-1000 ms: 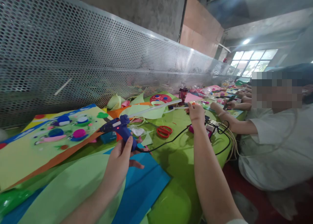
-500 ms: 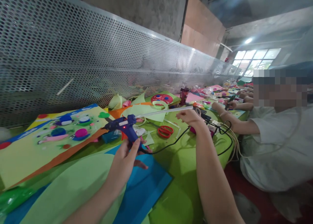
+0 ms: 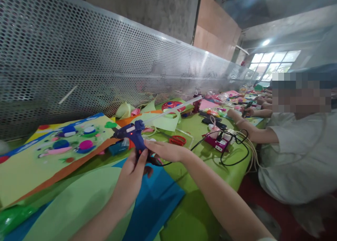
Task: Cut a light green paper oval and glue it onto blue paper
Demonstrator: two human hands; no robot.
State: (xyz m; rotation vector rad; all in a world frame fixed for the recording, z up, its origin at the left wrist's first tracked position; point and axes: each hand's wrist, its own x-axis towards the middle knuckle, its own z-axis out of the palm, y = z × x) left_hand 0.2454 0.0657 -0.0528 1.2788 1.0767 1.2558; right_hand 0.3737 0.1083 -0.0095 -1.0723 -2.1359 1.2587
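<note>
Above blue sheet (image 3: 155, 202): clamping left hand (image 3: 134, 174) round glue gun (image 3: 133, 134) handle; laying right hand (image 3: 164, 150), fingers straight, unclosed, against gun's base. Probably risking snapping long glue stick (image 3: 173, 109) at rear by knocking it sideways.

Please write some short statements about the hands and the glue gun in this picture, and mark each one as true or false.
1. The left hand holds the glue gun. True.
2. The right hand rests on the scissors. False: its fingertips are at the gun's handle, and the scissors lie apart from it.
3. A glue stick sticks out of the gun's back. True.
4. The gun's light is off. False: it glows red.
5. A co-worker sits at the person's left. False: at the right.
</note>
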